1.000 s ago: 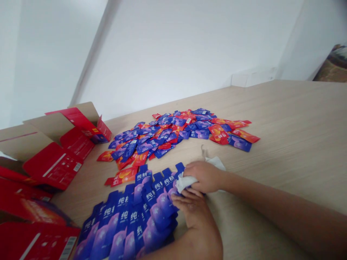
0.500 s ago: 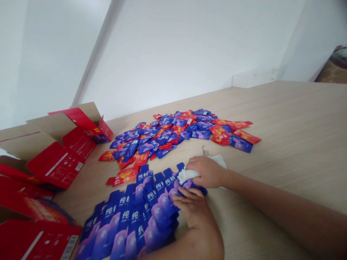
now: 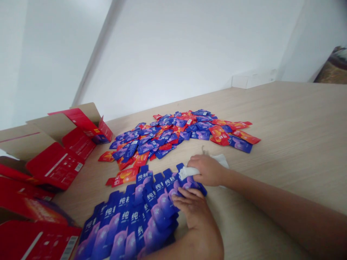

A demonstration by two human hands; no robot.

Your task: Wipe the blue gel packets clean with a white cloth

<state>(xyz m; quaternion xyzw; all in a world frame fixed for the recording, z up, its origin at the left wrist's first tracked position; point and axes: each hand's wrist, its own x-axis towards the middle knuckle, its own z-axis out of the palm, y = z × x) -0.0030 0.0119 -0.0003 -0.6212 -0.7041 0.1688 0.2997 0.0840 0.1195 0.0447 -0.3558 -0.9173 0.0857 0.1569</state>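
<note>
My right hand [image 3: 207, 169] is curled around a white wipe [image 3: 186, 172], fingers and thumb clamped on the crumpled end of it. The rest of the wipe trails out behind my knuckles onto the table [image 3: 284, 119]. The wipe touches the far end of the row of blue packets [image 3: 130, 216], which lies just to the left of that hand and directly under its fingertips. The row overlaps like shingles, and its long axis runs from the near left corner up and to the right, ending where my hands meet.

My left hand [image 3: 192, 206] lies flat on that same end of the row, fingers together and stretched out, gripping nothing — only pressing down. It is the nearer hand to the row's middle; the right is nearer the last packet.

Farther off, well apart from both hands, sits the loose pile of red and blue packets [image 3: 179, 131], with opened red boxes [image 3: 54, 162] at the left.

Since a second ago my right hand has slid a little up and to the right, so more of the last blue packet shows beneath it. My left hand has barely shifted.
</note>
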